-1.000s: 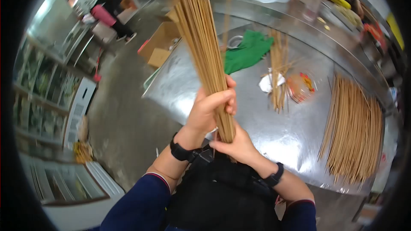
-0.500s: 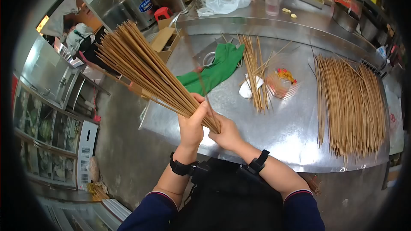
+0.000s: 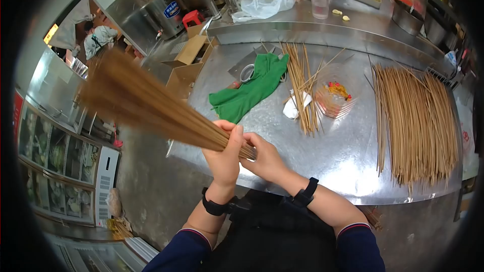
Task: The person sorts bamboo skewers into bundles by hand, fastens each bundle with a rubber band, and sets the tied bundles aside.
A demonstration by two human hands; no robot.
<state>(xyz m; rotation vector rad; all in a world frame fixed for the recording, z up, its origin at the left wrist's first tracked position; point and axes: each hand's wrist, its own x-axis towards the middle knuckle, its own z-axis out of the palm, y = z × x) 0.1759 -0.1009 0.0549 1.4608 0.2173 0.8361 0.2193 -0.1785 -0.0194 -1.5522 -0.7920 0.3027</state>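
A thick bundle of thin bamboo skewers (image 3: 166,113) slants up to the left, its fanned far end blurred by motion. My left hand (image 3: 223,157) is wrapped round the bundle near its lower end, thumb on top. Closed about the bottom tips is my right hand (image 3: 264,157), touching my left fingers. Beyond the hands, a green cloth (image 3: 252,88) lies crumpled on the steel table (image 3: 282,158). A smaller group of loose skewers (image 3: 302,83) rests beside it, with a white tissue (image 3: 297,105) partly under them.
A clear plastic container (image 3: 335,100) with red and yellow bits stands mid-table. Many skewers (image 3: 416,126) lie spread at the right. A raised steel shelf (image 3: 302,27) holds a plastic bag and a cup (image 3: 320,0). Cardboard boxes (image 3: 186,75) stand left; another person (image 3: 98,38) is farther back.
The bundle has swung lower and to the left, its far end now blurred. Both hands stay on it, and my right hand has shifted slightly at the lower tips.
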